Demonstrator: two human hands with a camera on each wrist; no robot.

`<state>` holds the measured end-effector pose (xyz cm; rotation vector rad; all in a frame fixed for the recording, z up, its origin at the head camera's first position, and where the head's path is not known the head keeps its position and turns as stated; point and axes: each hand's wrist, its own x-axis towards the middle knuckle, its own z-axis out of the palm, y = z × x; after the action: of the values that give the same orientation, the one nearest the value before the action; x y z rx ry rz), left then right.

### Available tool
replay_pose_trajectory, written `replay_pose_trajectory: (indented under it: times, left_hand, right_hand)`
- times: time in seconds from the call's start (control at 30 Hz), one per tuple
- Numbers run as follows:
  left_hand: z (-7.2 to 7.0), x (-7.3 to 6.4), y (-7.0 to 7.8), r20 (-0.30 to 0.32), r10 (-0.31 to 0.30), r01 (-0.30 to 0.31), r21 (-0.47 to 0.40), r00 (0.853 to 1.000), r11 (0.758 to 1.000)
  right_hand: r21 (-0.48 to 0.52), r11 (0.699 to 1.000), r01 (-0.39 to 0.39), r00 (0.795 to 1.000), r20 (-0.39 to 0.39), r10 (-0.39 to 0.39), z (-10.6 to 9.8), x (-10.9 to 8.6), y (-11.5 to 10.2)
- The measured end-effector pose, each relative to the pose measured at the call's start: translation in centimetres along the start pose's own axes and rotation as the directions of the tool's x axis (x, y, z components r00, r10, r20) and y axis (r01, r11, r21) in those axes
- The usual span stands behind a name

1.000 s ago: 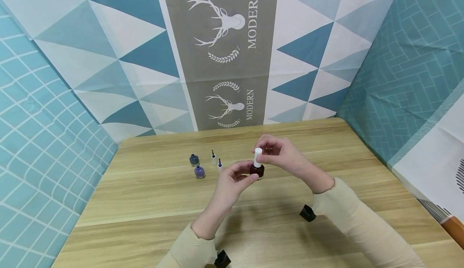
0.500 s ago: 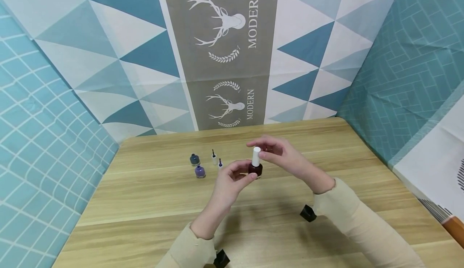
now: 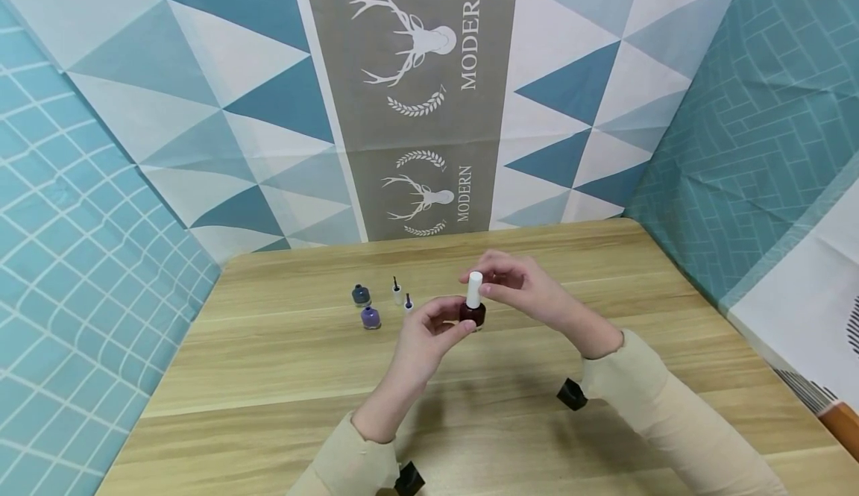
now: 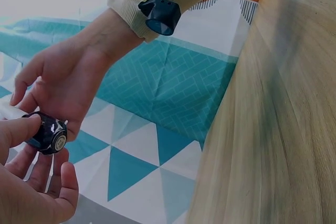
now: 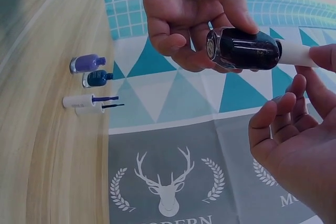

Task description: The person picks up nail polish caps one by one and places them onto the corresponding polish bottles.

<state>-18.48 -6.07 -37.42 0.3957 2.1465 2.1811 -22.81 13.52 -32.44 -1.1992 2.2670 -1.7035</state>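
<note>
My left hand (image 3: 429, 336) grips a dark red nail polish bottle (image 3: 473, 315) between thumb and fingers, held upright over the table. At its white cap (image 3: 475, 287), my right hand (image 3: 520, 283) pinches with thumb and forefinger; its other fingers are loosely bent. In the right wrist view a narrow dark strip of neck shows between the bottle (image 5: 247, 49) and the cap (image 5: 296, 53). Left of the hands stand two uncapped bottles, one purple (image 3: 370, 318) and one dark teal (image 3: 361, 295). Beside them two white caps (image 5: 79, 101) stand with their brushes pointing up.
The wooden table (image 3: 268, 377) reaches back to a patterned cloth wall (image 3: 416, 123). Tiled-print cloth (image 3: 67, 242) hangs on the left, and teal cloth (image 3: 758, 145) on the right. A black wrist camera (image 3: 573, 394) sits on the right sleeve, another (image 3: 408, 479) on the left.
The held bottle has shifted slightly left. My right forefinger lifted away from the cap half a second ago and is now curled back toward it. The bottles and caps on the table have stayed put.
</note>
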Motion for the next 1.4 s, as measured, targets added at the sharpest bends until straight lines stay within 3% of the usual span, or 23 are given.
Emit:
replay_pose_trajectory:
  times: [0.63,0.8,0.93,1.17,1.4]
  left_hand:
    - [0.21,0.01,0.21,0.008,0.024,-0.024,0.005,1.0,1.0]
    - [0.18,0.0,0.23,0.011,0.022,-0.022,0.006,1.0,1.0]
    - [0.15,0.02,0.17,0.012,0.021,-0.021,0.005,1.0,1.0]
    - [0.17,-0.04,0.06,0.021,0.023,-0.023,0.006,1.0,1.0]
    - [0.22,-0.1,0.1,0.022,0.024,-0.024,0.005,0.999,1.0]
  right_hand:
    - [0.009,0.996,-0.088,0.994,-0.072,0.088,0.1,0.1,-0.09]
    - [0.026,0.993,-0.111,0.992,-0.057,0.113,0.08,0.03,-0.13]
    - [0.019,0.995,-0.1,0.995,-0.021,0.101,0.02,-0.05,-0.05]
    - [-0.001,1.0,0.016,0.999,0.038,-0.016,-0.13,-0.11,0.05]
    - [0.008,1.0,0.011,0.999,0.04,-0.011,-0.04,-0.17,-0.24]
